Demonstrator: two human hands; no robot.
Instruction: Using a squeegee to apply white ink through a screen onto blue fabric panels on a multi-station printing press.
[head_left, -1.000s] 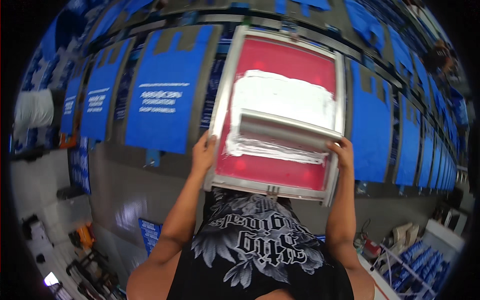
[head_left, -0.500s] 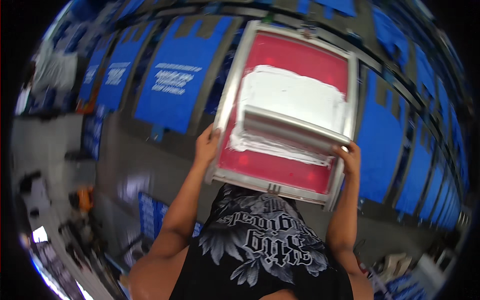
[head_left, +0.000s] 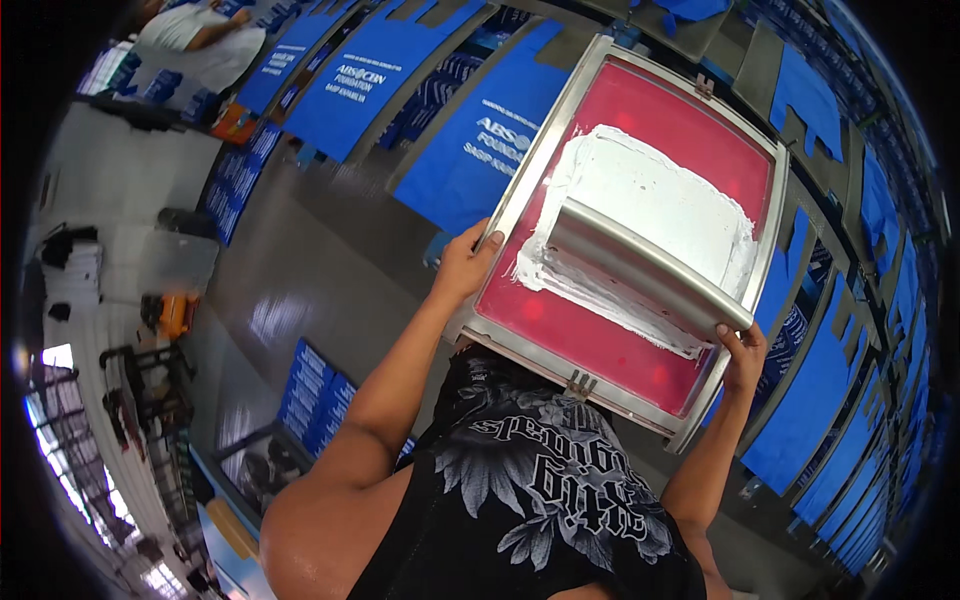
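Note:
A screen printing frame with metal bars and red mesh is held tilted in front of my body. White ink is spread thickly over the middle of the mesh. Across the ink lies a squeegee with a long metal handle. My left hand is closed round the frame's left bar, thumb on top. At the right bar, my right hand is closed, its fingers also on the squeegee's right end. The underside of the frame is hidden.
Blue printed fabric pieces lie on rows of sloping boards to the left and right of the frame. More blue printed pieces are low at the left. An orange object stands farther left. Another person is at the far upper left.
The frame, with both hands on it, has shifted right in the view and turned slightly clockwise. The surroundings have swung too, as my head moved. Both grips look the same.

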